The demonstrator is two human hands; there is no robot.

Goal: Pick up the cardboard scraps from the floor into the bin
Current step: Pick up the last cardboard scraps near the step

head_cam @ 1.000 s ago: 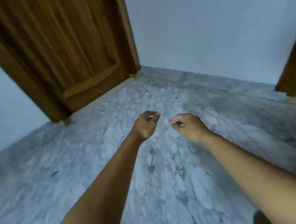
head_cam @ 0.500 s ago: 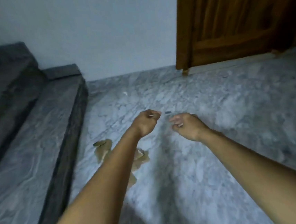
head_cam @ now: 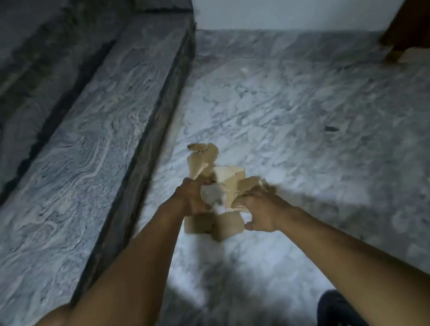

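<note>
The cardboard scraps (head_cam: 220, 186) are found between and just ahead of left hand (head_cam: 191, 199) and right hand (head_cam: 262, 212); each curled grip's hold cannot be told.

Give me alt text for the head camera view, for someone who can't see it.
Two bare hands, the left hand and right hand, reach into a pile of torn cardboard scraps on a grey marble floor; motion blur hides whether either hand grips any. A marble step runs along the left, and a wooden door shows at top right.
</note>
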